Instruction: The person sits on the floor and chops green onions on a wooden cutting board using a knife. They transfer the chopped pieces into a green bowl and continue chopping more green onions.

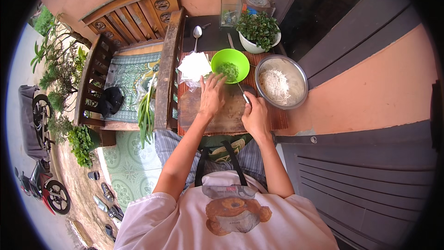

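A green plastic bowl [244,59] holds chopped green leaves [229,71]. My left hand [212,94] reaches to the bowl's near left rim with fingers spread; whether it touches is unclear. In my right hand [256,113] is a knife [246,97] with a white handle, its blade pointing at the bowl's near rim. Below both hands lies a worn wooden cutting board [225,118]. A steel bowl [304,86] with white shredded food [274,85] stands to the right. White square sheets [195,66] lie in a stack left of the green bowl.
A spoon [197,33], a fork [230,41], a potted plant [258,30] and a glass container [230,8] stand or lie at the back. Green onions [147,113] hang over the edge of the wooden bench [164,86] at left. A dark door lies at right.
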{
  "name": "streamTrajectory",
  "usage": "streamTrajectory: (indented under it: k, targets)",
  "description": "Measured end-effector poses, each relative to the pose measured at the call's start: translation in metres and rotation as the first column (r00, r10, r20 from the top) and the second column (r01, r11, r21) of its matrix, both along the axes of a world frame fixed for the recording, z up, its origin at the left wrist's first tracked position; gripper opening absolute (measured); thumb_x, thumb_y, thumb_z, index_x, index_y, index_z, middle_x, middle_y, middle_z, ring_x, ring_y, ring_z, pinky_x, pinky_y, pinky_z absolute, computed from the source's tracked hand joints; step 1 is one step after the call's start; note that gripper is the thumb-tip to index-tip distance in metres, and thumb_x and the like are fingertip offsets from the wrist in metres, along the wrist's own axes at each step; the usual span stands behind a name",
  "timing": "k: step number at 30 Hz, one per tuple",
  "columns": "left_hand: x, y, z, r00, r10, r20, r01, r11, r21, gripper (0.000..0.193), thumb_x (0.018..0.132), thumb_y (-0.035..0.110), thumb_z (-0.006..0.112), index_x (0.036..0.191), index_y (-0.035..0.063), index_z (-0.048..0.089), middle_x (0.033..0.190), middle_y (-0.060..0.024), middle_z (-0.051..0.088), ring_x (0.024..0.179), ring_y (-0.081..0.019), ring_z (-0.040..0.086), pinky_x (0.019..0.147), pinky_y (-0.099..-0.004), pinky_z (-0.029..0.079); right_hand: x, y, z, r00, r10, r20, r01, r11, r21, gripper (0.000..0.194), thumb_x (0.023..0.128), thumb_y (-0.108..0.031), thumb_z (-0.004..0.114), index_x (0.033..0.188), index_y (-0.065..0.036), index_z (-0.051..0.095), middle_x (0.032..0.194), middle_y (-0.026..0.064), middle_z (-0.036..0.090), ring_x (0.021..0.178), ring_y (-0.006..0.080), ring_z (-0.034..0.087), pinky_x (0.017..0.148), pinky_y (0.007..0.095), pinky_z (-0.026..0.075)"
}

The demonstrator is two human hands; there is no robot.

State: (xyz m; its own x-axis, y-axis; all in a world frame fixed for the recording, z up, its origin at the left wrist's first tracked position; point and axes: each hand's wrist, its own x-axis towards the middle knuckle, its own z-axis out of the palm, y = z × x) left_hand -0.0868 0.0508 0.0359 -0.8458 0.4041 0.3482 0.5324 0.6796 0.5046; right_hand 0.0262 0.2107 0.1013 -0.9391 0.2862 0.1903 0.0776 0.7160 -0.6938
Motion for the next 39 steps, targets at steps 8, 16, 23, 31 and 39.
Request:
streamTrajectory:
  k: [8,16,23,31,39]
  targets:
    - [-0.014,0.001,-0.005,0.997,-0.002,-0.082,0.011,0.995,0.104,0.042,0.087,-0.001,0.065,0.129,0.0047,0.069,0.138,-0.0129,0.064,0.139,-0.0366,0.05,0.126,-0.06,0.025,-0.035,0.003,-0.056,0.968,0.005,0.25,0.188,0.645,-0.741,0.033,0.102,-0.006,0.061,0.134,0.002,0.062,0.099,0.0117,0.076,0.067,0.0125,0.068,0.059,0.0282,0.054]
    - [-0.02,-0.005,-0.006,0.997,0.017,-0.069,-0.004,0.984,0.18,0.039,0.093,0.002,0.066,0.132,0.0062,0.068,0.136,-0.0117,0.066,0.137,-0.0348,0.054,0.124,-0.0585,0.028,0.043,0.003,-0.074,0.991,-0.097,0.093,0.126,0.911,-0.393,0.026,0.096,-0.013,0.068,0.12,-0.002,0.07,0.098,0.0132,0.076,0.081,0.0216,0.073,0.073,0.0381,0.057]
    - [0.005,-0.042,0.043,0.979,0.2,-0.026,-0.166,0.872,0.46,0.039,0.094,0.001,0.067,0.132,0.0069,0.069,0.134,-0.0136,0.067,0.13,-0.0346,0.059,0.115,-0.0464,0.043,0.047,-0.023,-0.053,0.997,0.061,0.056,-0.054,0.991,-0.12,0.02,0.094,-0.011,0.069,0.112,-0.003,0.067,0.095,0.0173,0.068,0.086,0.0351,0.069,0.08,0.0459,0.054]
    - [-0.037,-0.228,-0.026,0.561,0.797,0.222,-0.676,0.286,0.679,0.023,0.1,0.015,0.067,0.12,0.0058,0.074,0.106,-0.0098,0.075,0.089,-0.0174,0.07,0.08,-0.0352,0.056,0.002,-0.037,-0.08,0.984,0.177,-0.028,-0.176,0.984,0.034,0.024,0.104,-0.023,0.059,0.117,-0.003,0.06,0.101,0.0208,0.061,0.096,0.0431,0.059,0.087,0.0518,0.046]
    - [-0.057,-0.312,-0.152,0.475,0.785,0.398,-0.879,0.442,0.176,0.024,0.09,0.021,0.07,0.102,0.0014,0.079,0.09,-0.0172,0.079,0.083,-0.0288,0.078,0.081,-0.0393,0.059,-0.002,-0.047,-0.092,0.985,0.158,-0.065,-0.125,0.926,0.355,0.029,0.105,-0.028,0.052,0.115,-0.002,0.059,0.102,0.0199,0.061,0.098,0.0406,0.058,0.087,0.051,0.041]
